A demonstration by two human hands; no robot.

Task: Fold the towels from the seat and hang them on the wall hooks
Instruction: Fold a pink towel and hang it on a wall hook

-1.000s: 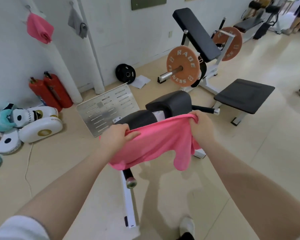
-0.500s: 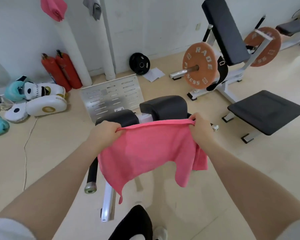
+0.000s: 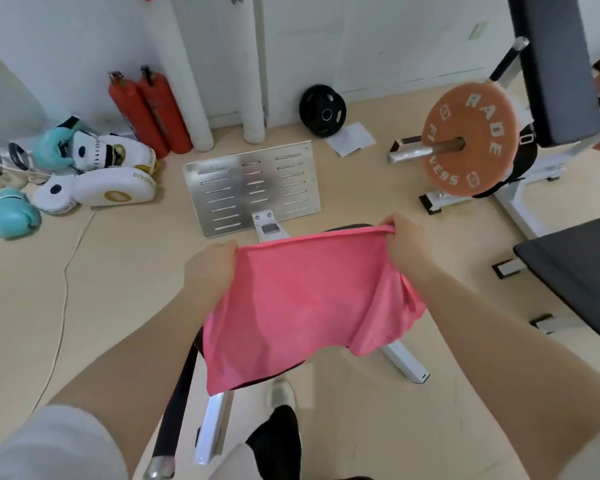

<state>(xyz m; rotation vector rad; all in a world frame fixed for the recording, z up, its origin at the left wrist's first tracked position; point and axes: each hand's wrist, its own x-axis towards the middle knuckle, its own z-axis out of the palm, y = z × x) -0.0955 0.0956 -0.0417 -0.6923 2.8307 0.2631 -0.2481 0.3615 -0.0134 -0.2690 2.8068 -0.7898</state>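
both hands are pinching the top edge of a pink towel [image 3: 302, 299], one at each upper corner: the left hand [image 3: 210, 268] is closing on the left corner, the right hand [image 3: 404, 242] is bunching the right corner in its fingers. the towel is hanging stretched between them in the air, its top hem running taut and slightly uphill toward the right hand, its lower edge drooping unevenly with a longer flap at the bottom left and a rounded lobe at the bottom right. it is hiding most of the black padded machine behind it, above a white metal frame [image 3: 407, 363] on the floor. beyond the towel a slotted metal footplate [image 3: 253, 188] is lying tilted toward the wall. two red extinguishers [image 3: 149, 112] are leaning by a white pipe, with white pads [image 3: 115, 188] and teal boxing gloves [image 3: 11, 213] piled to their left. an orange weight plate [image 3: 471, 138] is sitting on a bar at the right, near a black bench seat [image 3: 575, 268]. the person's white shoe [image 3: 281, 393] is showing below the towel.
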